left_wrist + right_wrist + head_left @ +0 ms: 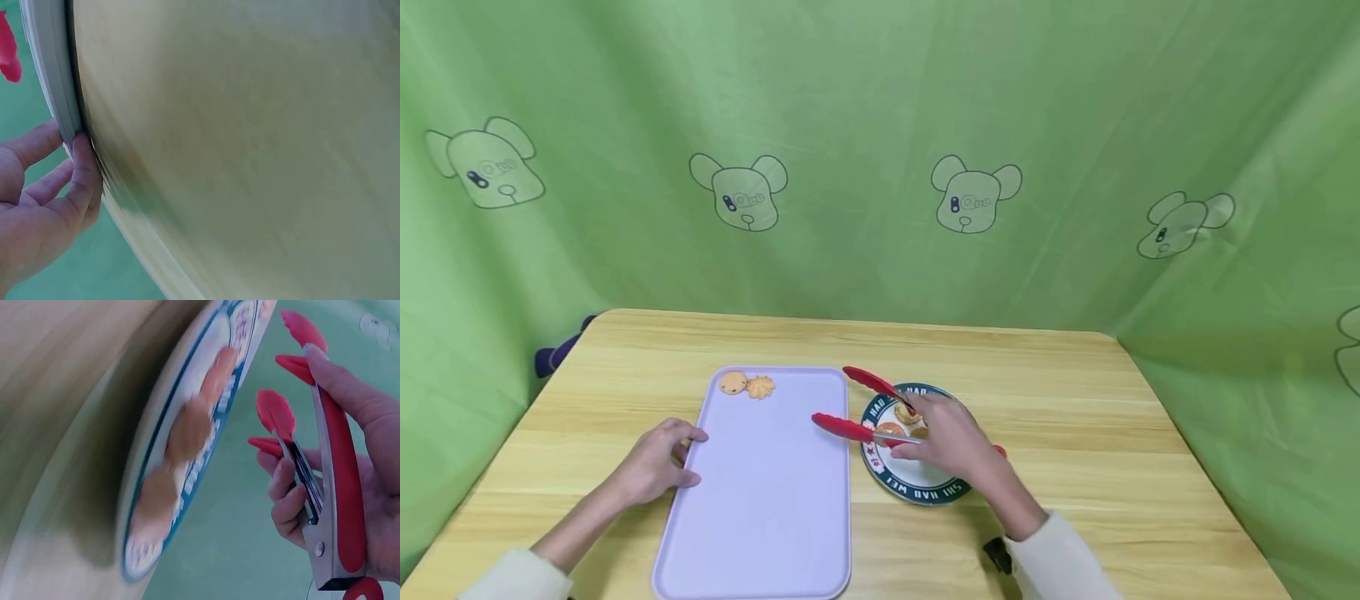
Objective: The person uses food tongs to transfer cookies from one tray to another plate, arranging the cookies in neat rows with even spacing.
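Note:
My left hand (658, 462) pinches the left rim of a lavender tray (760, 508) between thumb and fingers; the left wrist view shows the fingertips on its edge (53, 62). In its far left corner lie a round dotted cookie (733, 382) and a flower-shaped cookie (761, 387), side by side. Red-tipped metal tongs (844, 427) are held in my right hand (951, 437), their arms spread with nothing between the tips. These tips point left, over the tray's right edge. Under the right hand is a round plate (925, 493) with several cookies (891, 432), partly hidden by hand and tongs.
Tray and plate stand close together on a light wooden table (1075, 433). A green curtain (865, 275) with bear-head outlines hangs behind the table and at its sides. Something dark purple (553, 358) shows beyond the far left corner.

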`<move>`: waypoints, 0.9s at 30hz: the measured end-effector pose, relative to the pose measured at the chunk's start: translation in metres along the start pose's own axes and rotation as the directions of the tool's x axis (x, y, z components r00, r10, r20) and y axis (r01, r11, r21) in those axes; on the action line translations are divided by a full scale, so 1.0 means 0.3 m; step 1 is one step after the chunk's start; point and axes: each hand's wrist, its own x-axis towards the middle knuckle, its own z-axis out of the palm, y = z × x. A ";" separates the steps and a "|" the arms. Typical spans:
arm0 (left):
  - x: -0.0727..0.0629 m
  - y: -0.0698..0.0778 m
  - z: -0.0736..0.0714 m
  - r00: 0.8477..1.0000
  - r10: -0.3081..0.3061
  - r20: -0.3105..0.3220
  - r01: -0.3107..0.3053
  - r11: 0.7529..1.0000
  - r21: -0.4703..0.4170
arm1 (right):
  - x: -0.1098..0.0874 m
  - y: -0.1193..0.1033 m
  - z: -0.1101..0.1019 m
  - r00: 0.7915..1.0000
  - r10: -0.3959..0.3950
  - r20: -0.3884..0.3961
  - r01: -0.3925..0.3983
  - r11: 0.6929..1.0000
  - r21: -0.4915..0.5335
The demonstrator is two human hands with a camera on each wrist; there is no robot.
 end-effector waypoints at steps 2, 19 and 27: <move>0.000 0.000 0.001 1.000 0.001 -0.001 -0.001 1.000 -0.004 | 0.017 -0.038 0.017 1.000 0.003 -0.002 -0.003 1.000 0.009; 0.001 -0.004 0.010 1.000 -0.002 -0.020 0.001 1.000 -0.012 | 0.145 -0.245 0.138 0.995 -0.096 0.007 0.096 0.995 -0.037; 0.004 0.003 0.016 1.000 -0.024 -0.020 0.023 1.000 -0.016 | 0.177 -0.304 0.154 0.997 -0.065 0.035 0.067 0.996 -0.059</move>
